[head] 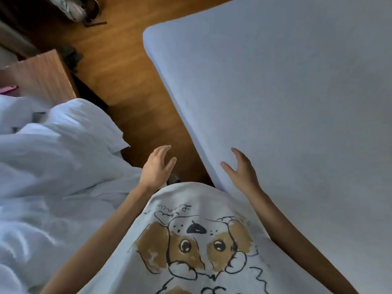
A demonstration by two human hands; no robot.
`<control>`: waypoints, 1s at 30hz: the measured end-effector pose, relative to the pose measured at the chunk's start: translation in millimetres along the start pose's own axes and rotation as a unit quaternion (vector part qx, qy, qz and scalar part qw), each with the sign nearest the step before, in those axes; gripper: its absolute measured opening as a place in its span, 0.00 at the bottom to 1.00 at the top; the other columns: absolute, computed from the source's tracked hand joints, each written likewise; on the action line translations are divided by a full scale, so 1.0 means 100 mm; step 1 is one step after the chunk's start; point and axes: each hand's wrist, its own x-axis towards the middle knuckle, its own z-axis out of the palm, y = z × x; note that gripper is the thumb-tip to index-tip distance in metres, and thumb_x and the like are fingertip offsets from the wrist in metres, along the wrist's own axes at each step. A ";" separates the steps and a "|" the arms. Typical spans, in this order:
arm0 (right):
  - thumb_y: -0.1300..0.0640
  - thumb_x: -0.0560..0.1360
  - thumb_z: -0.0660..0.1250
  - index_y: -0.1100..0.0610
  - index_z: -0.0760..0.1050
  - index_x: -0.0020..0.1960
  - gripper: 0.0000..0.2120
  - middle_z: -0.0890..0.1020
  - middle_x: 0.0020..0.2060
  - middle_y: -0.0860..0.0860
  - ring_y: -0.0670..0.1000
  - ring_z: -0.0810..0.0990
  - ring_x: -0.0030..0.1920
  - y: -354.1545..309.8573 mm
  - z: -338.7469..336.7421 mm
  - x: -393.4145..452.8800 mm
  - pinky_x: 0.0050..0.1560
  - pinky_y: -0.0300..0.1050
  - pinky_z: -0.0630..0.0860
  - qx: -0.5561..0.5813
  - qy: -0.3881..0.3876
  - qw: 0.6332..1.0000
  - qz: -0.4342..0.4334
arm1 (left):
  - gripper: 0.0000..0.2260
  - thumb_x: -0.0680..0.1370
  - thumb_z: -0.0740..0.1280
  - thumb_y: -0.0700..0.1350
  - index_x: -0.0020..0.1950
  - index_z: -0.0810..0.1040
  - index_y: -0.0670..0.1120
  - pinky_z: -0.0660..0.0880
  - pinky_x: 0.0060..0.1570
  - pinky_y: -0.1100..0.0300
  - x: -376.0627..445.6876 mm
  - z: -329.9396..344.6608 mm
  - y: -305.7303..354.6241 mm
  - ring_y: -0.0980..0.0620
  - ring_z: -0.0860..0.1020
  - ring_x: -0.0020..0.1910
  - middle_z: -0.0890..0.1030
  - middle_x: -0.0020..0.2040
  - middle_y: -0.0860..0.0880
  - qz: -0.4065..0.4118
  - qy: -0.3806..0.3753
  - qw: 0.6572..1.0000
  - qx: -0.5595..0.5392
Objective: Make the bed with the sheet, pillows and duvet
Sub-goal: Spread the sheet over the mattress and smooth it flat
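A mattress (286, 98) covered smoothly in a pale sheet fills the right of the view, its rounded corner at the top centre. My right hand (241, 168) is held open over the mattress's near edge, fingers spread. My left hand (157, 166) hovers open above the floor gap, touching nothing. A heap of rumpled white bedding (59, 162), duvet or pillows, lies at the left.
A strip of wooden floor (127, 77) runs between the mattress and the bedding heap. A wooden bedside cabinet (42, 75) stands at the left. A dark bag or shoes (80, 7) lies on the floor at the top.
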 end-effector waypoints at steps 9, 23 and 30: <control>0.43 0.77 0.64 0.51 0.59 0.76 0.31 0.65 0.74 0.48 0.48 0.62 0.73 -1.57 0.45 1.36 0.65 0.40 0.60 -0.041 -0.081 0.991 -0.096 | 0.21 0.81 0.62 0.51 0.73 0.69 0.46 0.67 0.57 0.60 1.05 -1.05 -0.71 0.56 0.72 0.58 0.71 0.71 0.47 -0.096 0.063 0.991 -0.070; 0.43 0.77 0.64 0.52 0.61 0.75 0.31 0.67 0.73 0.48 0.49 0.64 0.72 -3.30 0.62 4.43 0.65 0.40 0.61 -0.025 -0.142 0.980 -0.139 | 0.22 0.80 0.64 0.51 0.73 0.68 0.47 0.70 0.61 0.58 3.49 -2.38 -1.14 0.62 0.72 0.62 0.71 0.70 0.49 -0.209 0.124 0.960 -0.137; 0.42 0.76 0.64 0.52 0.61 0.75 0.31 0.67 0.73 0.47 0.48 0.64 0.72 -4.29 0.55 5.77 0.65 0.40 0.61 -0.026 -0.138 0.978 -0.156 | 0.22 0.80 0.64 0.51 0.72 0.69 0.46 0.70 0.64 0.53 5.00 -3.17 -1.28 0.51 0.70 0.68 0.72 0.70 0.48 -0.194 0.127 0.966 -0.112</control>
